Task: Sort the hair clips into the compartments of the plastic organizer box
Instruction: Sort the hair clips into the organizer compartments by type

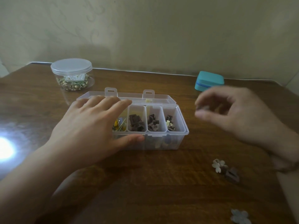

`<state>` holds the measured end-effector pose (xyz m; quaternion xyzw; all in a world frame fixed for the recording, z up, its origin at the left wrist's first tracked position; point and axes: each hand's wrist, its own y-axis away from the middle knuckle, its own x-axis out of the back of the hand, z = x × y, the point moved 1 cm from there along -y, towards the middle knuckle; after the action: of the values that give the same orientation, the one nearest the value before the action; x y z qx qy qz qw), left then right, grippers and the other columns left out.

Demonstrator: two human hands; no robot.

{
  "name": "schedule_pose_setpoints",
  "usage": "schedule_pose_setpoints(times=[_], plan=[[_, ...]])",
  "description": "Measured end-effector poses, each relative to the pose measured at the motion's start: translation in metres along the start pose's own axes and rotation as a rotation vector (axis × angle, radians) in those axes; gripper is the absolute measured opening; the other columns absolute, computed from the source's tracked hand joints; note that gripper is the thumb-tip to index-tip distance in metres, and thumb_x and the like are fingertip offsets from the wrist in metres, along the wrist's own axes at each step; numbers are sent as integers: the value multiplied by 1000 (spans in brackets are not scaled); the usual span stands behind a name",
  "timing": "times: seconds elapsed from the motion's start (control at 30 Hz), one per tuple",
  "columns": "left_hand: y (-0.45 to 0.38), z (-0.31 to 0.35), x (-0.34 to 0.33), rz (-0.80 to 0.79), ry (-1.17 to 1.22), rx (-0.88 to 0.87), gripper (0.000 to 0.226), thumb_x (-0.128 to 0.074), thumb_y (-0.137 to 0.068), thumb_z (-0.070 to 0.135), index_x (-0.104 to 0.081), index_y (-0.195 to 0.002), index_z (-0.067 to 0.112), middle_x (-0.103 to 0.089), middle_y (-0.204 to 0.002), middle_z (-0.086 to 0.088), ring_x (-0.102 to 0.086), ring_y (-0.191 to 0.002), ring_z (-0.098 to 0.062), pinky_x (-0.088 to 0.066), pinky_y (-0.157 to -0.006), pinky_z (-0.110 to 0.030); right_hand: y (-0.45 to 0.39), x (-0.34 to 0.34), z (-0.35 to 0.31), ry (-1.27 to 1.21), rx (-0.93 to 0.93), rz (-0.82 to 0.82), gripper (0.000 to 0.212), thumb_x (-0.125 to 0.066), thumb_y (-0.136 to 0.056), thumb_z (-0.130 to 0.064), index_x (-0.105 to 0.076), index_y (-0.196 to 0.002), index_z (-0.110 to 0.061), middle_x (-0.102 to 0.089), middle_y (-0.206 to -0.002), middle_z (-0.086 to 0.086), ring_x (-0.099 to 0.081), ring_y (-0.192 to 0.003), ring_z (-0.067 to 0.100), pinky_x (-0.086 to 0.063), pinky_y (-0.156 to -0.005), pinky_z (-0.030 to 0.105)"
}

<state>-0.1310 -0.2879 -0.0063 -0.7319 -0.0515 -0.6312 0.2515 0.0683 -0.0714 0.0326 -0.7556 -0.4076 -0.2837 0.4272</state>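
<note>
Clips [136,123] in organizer box [182,136] compartments.

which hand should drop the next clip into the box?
Right hand: it pinches a small dark clip beside the clear plastic organizer box. Left hand lies flat on the box, steadying it.

Dark wooden table [161,183], bearing clear organizer box [161,143] at centre. Behind-left of box: lidded round jar [72,75]. Behind-right: teal case [209,80]. Front-right: white flower clip [218,165], brown clip [232,174], grey flower clip [240,216].
</note>
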Motion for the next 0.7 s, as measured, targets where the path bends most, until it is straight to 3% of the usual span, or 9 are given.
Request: schedule_pose_setpoints(times=[0.03, 0.1, 0.23, 0.33, 0.4, 0.53, 0.6, 0.7], plan=[[0, 0, 0, 2, -2, -1, 97, -16, -78, 93, -42, -147, 30, -55, -141, 4, -52, -128, -28, -41, -104, -51, -2, -4, -3, -129, 17, 151, 15, -75, -78, -35, -67, -90, -37, -69, -89, -15, -65, -76, 4, -48, -62, 10], [0, 0, -2, 15, -9, -7, 96, -18, -79, 92, -45, -145, 28, -58, -139, 2, -55, -125, -30, -43, -101, -52, -7, -19, -5, -313, -1, 282, 16, -76, -78, -31, -68, -92, -31, -71, -89, -8, -67, -77, 11, -54, -65, 20], [-1, -1, -3, 28, -26, -11, 94, -18, -80, 91, -45, -145, 28, -59, -138, 1, -55, -124, -31, -43, -100, -52, -14, -44, -1, -172, -54, 202, 19, -75, -80, -33, -67, -97, -31, -69, -92, -15, -65, -83, 6, -50, -63, 15], [-1, 0, -3, 33, -23, -15, 95, -18, -80, 91, -45, -145, 27, -59, -138, 0, -55, -124, -32, -43, -100, -53, -11, -24, 9, -146, -118, 202, 18, -73, -76, -43, -69, -91, -33, -69, -87, -16, -64, -80, 3, -49, -63, 11], [-1, -1, -3, 34, -25, -14, 95, -19, -80, 91, -46, -145, 27, -59, -139, 0, -56, -124, -32, -43, -101, -54, -6, -1, 15, -19, -155, -20, 29, -67, -68, -60, -68, -88, -39, -68, -87, -22, -63, -78, -2, -47, -61, 13], [0, -1, -2, 45, -19, -16, 94, -19, -81, 91, -47, -144, 27, -59, -138, 0, -56, -123, -31, -44, -100, -54, 10, 15, 20, 189, -294, -846, 37, -64, -67, -71, -53, -101, -59, -60, -98, -31, -59, -88, -7, -50, -65, 23], [-1, -1, -3, 45, -27, -19, 94, -20, -81, 91, -46, -144, 27, -59, -138, 0, -56, -124, -31, -44, -100, -53, 15, 5, 18, 177, -364, -992, 32, -70, -72, -62, -52, -98, -59, -61, -96, -28, -59, -86, -6, -51, -66, 24], [-1, -1, -3, 33, -27, -14, 95, -19, -80, 92, -44, -146, 29, -57, -140, 1, -55, -126, -30, -42, -102, -53, 15, -3, 17, 219, -322, -958, 22, -71, -80, -45, -55, -93, -55, -59, -93, -23, -57, -86, -4, -53, -70, 26]])
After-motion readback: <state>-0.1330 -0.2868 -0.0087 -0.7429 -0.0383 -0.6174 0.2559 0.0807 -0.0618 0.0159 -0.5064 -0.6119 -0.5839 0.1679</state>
